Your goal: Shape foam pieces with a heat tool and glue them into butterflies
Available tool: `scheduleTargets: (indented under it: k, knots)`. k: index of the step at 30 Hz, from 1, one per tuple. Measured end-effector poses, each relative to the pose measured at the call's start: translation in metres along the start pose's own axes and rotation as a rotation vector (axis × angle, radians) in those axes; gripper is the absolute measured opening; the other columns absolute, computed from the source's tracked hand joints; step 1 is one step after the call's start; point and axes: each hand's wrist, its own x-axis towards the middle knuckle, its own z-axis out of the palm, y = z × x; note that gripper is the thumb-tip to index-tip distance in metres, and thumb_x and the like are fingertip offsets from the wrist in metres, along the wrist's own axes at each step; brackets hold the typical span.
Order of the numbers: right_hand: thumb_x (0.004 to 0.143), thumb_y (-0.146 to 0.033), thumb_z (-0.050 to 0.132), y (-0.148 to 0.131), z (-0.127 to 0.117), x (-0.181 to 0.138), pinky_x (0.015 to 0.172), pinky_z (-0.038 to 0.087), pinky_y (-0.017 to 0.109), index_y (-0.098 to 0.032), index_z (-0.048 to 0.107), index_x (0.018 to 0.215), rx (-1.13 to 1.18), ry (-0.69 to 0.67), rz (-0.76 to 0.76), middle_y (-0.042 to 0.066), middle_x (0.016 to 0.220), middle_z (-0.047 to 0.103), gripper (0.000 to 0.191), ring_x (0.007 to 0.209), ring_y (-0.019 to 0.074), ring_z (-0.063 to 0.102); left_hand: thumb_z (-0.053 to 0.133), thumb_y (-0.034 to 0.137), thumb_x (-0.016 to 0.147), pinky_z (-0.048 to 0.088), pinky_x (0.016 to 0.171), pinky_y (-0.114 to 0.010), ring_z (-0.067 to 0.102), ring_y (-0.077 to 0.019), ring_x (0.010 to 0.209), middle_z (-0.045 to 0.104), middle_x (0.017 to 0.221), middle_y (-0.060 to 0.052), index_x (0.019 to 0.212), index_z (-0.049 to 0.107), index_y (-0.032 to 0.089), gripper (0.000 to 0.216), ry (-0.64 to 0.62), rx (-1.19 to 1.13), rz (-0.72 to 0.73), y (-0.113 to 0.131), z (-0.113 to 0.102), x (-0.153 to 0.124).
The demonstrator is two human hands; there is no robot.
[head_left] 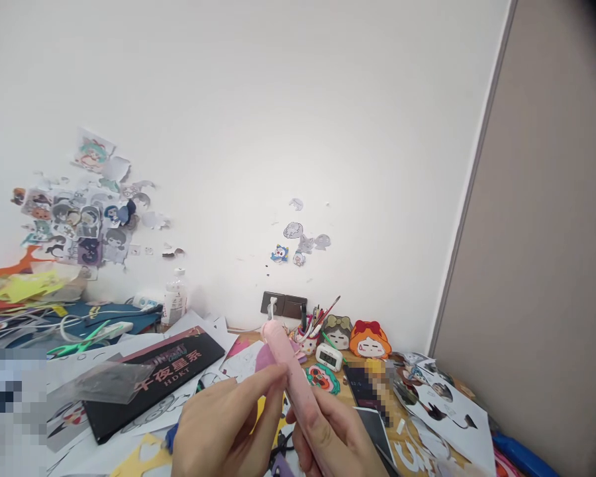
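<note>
Head camera looks forward, perhaps level, over the desk (pixel 477 424).

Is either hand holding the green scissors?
No, the green scissors lie apart at far left; left hand and right hand grip a pink stick.

Bright and evenly lit, with soft diffuse light over the white wall (pixel 278 99) and no hard shadows or glare. Bends straight lines near the edges, as at the leaning grey panel (pixel 551 265). Darkens in the top right corner. Softens slightly at the left hand (pixel 218 430), right hand (pixel 338 440) and pink stick (pixel 291 371). Carries pixelated blocks at lower left and mid-desk.
</note>
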Motion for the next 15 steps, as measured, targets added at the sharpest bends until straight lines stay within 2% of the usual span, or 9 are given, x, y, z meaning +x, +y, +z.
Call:
scheduleTargets:
  k: [4,8,13,15]
  knots:
    - [0.076,-0.07,0.045,-0.002,0.003,-0.002,0.036,0.017,0.019,-0.016,0.052,0.079,0.016,0.02,0.001,-0.005,0.052,0.04,0.055,0.038,0.004,0.029,0.056,0.014,0.082,0.038,0.045,-0.017,0.049,-0.0062,0.041,0.056,0.049,0.007,0.095,0.058,0.018,0.014,-0.077,-0.039,0.091,-0.006,-0.003,-0.001]
    - [0.074,-0.07,0.048,-0.003,-0.002,-0.003,0.04,0.021,0.019,-0.014,0.054,0.083,0.025,-0.006,-0.002,-0.004,0.053,0.043,0.057,0.041,0.0047,0.033,0.057,0.01,0.079,0.034,0.042,-0.017,0.042,-0.006,0.037,0.046,0.043,0.009,0.091,0.058,0.016,0.013,-0.049,-0.068,0.124,-0.006,0.001,0.003]
    - [0.072,-0.07,0.05,-0.002,-0.003,-0.002,0.041,0.02,0.019,-0.013,0.055,0.084,0.084,0.067,0.006,-0.005,0.052,0.042,0.058,0.041,0.0037,0.034,0.057,0.017,0.079,0.028,0.036,-0.016,0.032,-0.0051,0.034,0.036,0.042,0.011,0.091,0.056,0.019,0.012,0.057,-0.095,-0.043,0.003,0.009,0.0]
    - [0.072,-0.07,0.051,-0.003,0.0,-0.003,0.041,0.019,0.019,-0.013,0.055,0.084,0.103,0.07,-0.006,-0.005,0.052,0.041,0.058,0.041,0.0035,0.033,0.057,0.019,0.08,0.026,0.034,-0.015,0.031,-0.0049,0.034,0.032,0.042,0.012,0.092,0.055,0.02,0.013,0.05,-0.126,-0.114,0.005,0.011,-0.003]
